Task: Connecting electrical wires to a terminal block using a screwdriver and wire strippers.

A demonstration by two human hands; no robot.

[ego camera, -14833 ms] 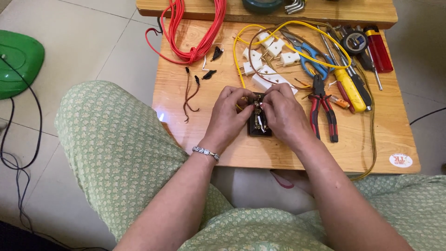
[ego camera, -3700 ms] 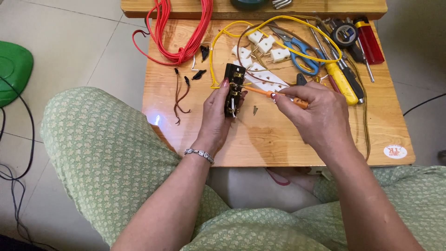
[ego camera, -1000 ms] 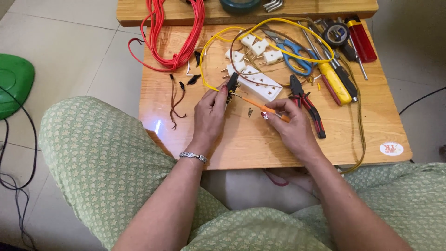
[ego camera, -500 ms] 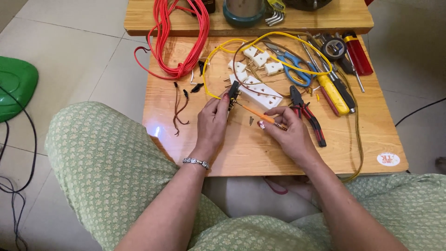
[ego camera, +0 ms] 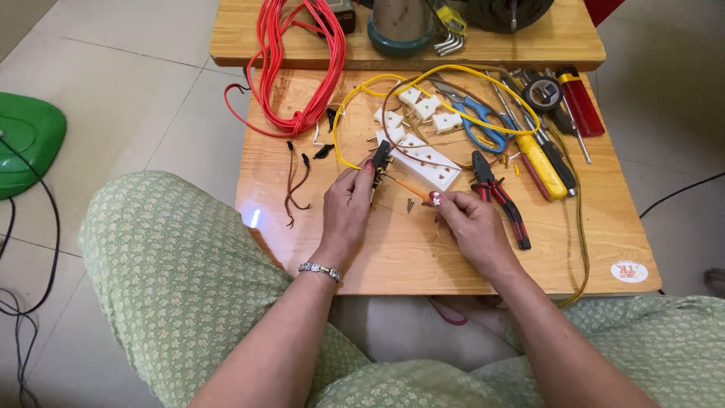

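A: Obs., largest first. One low wooden table [ego camera: 453, 257]; one red cable coil [ego camera: 302, 68] at its far left.

B: The work piece?

A: One small black socket part [ego camera: 381, 157], stood on edge, left of one white strip base [ego camera: 427, 168]. Left hand [ego camera: 349, 204] was closed round its lower end.

B: The other hand?

A: Right hand [ego camera: 472, 223] pinched shut on one orange screwdriver [ego camera: 411, 187], tip touching the black part.

B: Small counts?

A: Three white plugs [ego camera: 423, 112], one pair of red-handled pliers [ego camera: 498, 193], one loose screw [ego camera: 408, 204] between the hands
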